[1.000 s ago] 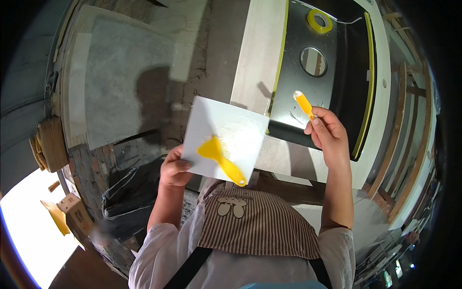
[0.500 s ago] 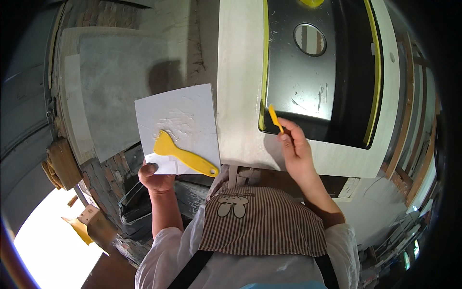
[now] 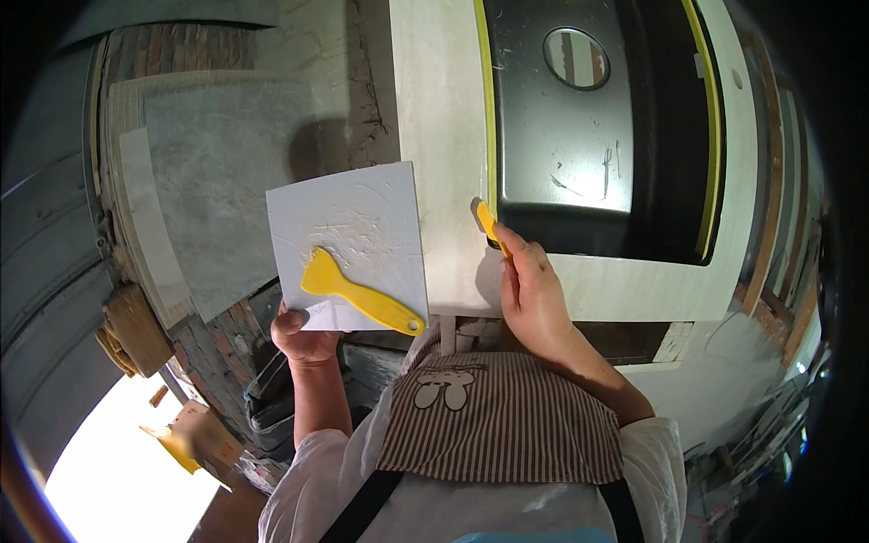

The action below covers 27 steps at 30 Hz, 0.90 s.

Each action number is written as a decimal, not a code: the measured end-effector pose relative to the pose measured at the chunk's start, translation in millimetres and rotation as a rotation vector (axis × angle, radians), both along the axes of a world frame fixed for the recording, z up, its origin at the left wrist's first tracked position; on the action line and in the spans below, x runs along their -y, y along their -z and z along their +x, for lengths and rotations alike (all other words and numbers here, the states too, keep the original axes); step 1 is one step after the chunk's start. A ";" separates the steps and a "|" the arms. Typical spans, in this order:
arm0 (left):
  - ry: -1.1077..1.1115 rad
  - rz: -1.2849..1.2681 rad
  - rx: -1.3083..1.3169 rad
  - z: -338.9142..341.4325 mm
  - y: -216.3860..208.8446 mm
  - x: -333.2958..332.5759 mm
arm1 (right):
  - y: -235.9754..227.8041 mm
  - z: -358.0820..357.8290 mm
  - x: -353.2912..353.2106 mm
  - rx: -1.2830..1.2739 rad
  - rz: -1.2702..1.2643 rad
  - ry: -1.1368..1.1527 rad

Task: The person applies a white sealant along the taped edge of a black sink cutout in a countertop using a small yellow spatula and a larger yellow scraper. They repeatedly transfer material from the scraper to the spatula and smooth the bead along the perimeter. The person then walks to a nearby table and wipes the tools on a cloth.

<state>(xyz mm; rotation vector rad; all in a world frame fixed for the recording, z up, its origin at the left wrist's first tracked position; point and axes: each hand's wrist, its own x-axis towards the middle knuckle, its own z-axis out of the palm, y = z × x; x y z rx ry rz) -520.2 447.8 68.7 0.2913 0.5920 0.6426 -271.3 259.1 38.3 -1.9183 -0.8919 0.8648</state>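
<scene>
My left hand (image 3: 306,344) grips the lower left corner of a white square board (image 3: 385,204), its thumb on top. Smeared pale paste covers the board's middle. A yellow plastic scraper (image 3: 348,288) with a holed handle lies flat across the board, untouched by my fingers. My right hand (image 3: 534,294) pinches a small yellow spatula (image 3: 487,222) between thumb and fingers. Its blade is over the near left corner of a black sink (image 3: 588,237), by the rim; whether it touches I cannot tell. Yellow tape (image 3: 490,100) runs along the sink's left edge.
The sink is set in a pale countertop (image 3: 441,136) and has a round drain hole. Grey slabs (image 3: 213,163) lean at the left, near a wooden block (image 3: 136,328). Long wooden strips (image 3: 774,208) stand at the right. A striped apron (image 3: 507,416) covers my front.
My right hand has brought the spatula leftward, from over the sink to the left rim's near corner. My left hand still holds the board, with the scraper lying on it.
</scene>
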 end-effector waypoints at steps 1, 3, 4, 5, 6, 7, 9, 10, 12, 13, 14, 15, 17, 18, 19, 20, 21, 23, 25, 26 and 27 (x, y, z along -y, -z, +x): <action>0.027 0.002 0.024 -4.7 2.3 -1.0 | -0.2 -0.7 -0.9 0.008 0.004 0.003; 0.079 0.003 0.075 1.1 -0.5 -3.3 | 1.7 -2.3 -2.2 0.019 -0.008 0.013; 0.072 0.004 0.062 0.6 -0.1 -3.8 | 2.4 -3.7 -2.5 0.024 -0.014 0.018; 0.066 0.004 0.050 0.5 0.5 -4.5 | 3.7 -5.4 -2.0 0.022 -0.011 0.024; 0.060 0.004 0.037 0.8 0.7 -5.3 | 5.0 -7.1 -1.1 0.019 -0.007 0.031; 0.033 0.007 -0.002 1.5 0.2 -5.2 | 5.6 -8.5 -0.2 0.017 -0.004 0.037; -0.023 0.015 -0.080 7.2 -4.7 -4.2 | -2.2 -7.7 0.9 -0.032 -0.067 0.012; -0.027 0.020 -0.081 6.8 -4.2 -4.6 | -4.9 -7.6 1.6 -0.057 -0.099 -0.001; -0.030 0.029 -0.081 6.3 -4.3 -6.9 | -3.6 -9.5 4.6 0.011 -0.056 -0.002; -0.020 0.022 -0.079 5.8 -4.7 -8.6 | -3.0 -9.8 6.2 0.046 -0.035 -0.002; -0.011 0.017 -0.077 5.2 -5.2 -10.6 | -3.0 -8.5 7.7 0.075 -0.046 -0.025; -0.002 0.011 -0.076 4.7 -5.8 -12.2 | -3.6 -6.4 9.2 0.105 -0.057 -0.048; -0.022 0.029 -0.063 5.4 -7.6 -13.6 | -7.5 -1.6 8.2 0.142 -0.054 -0.041; -0.032 0.039 -0.056 5.6 -8.0 -14.4 | -11.9 2.8 6.0 0.151 -0.040 -0.011; -0.028 0.046 -0.058 5.3 -8.1 -15.9 | -14.8 6.2 3.5 0.159 -0.026 0.017; -0.020 0.050 -0.061 5.2 -7.9 -17.7 | -16.2 7.7 1.0 0.156 -0.047 0.029; -0.013 0.054 -0.063 4.9 -7.8 -19.5 | -17.3 8.7 -2.4 0.154 -0.069 0.039; 0.007 0.049 -0.094 2.6 -6.2 -22.7 | -9.3 7.0 -6.3 0.179 -0.069 0.064; 0.023 0.037 -0.101 3.5 -5.1 -24.3 | -2.4 0.3 -3.9 0.197 -0.100 0.035; 0.025 0.032 -0.095 4.5 -5.1 -24.3 | -2.0 -1.5 -4.1 0.205 -0.113 0.017; 0.027 0.026 -0.088 5.1 -4.7 -24.3 | -4.9 -0.2 -2.9 0.208 -0.093 0.005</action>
